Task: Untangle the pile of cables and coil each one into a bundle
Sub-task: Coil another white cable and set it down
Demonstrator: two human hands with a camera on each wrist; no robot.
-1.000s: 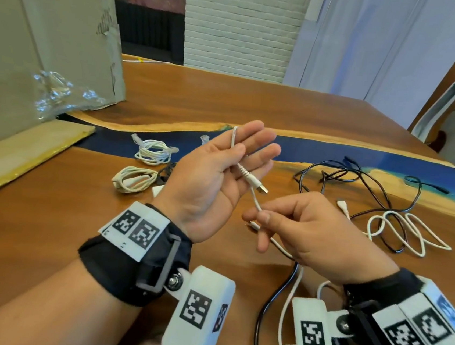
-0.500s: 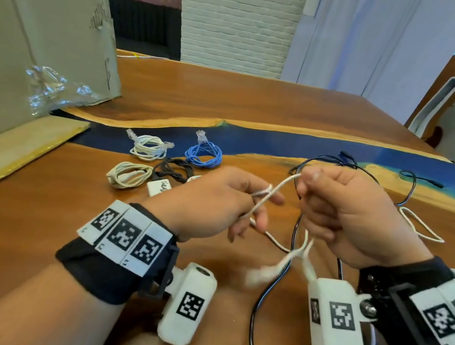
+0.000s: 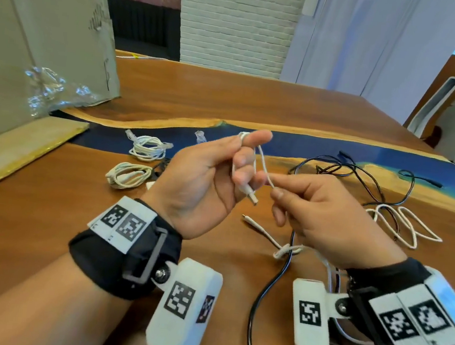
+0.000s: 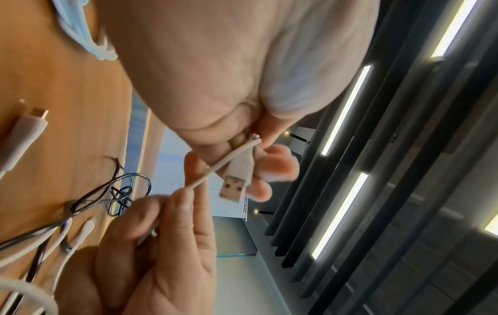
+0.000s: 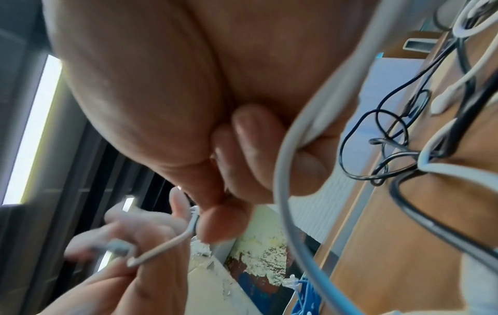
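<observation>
My left hand point(image 3: 238, 168) is raised palm-in and grips a white USB cable point(image 3: 263, 165). The cable loops over the index finger, and its USB-A plug point(image 3: 251, 198) sticks out below the curled fingers. The left wrist view shows that plug point(image 4: 234, 185) against the left fingertips. My right hand point(image 3: 275, 188) pinches the same cable just right of the plug. From there the cable drops to a knot point(image 3: 285, 251) on the table, and its small connector point(image 3: 249, 219) lies close by. In the right wrist view the right thumb point(image 5: 221, 221) presses the cable point(image 5: 167, 245).
Loose black cable point(image 3: 333, 169) and white cable loops point(image 3: 401, 221) lie tangled at the right. Coiled bundles sit at the left: white point(image 3: 147, 150) and cream point(image 3: 127, 176). A cardboard sheet point(image 3: 38, 40) leans at the far left. A black cable point(image 3: 264, 294) runs toward me.
My left hand has turned from palm-down to palm-in and risen, with the cable now looped over its index finger. The right hand has dropped lower and pinches the cable near the plug.
</observation>
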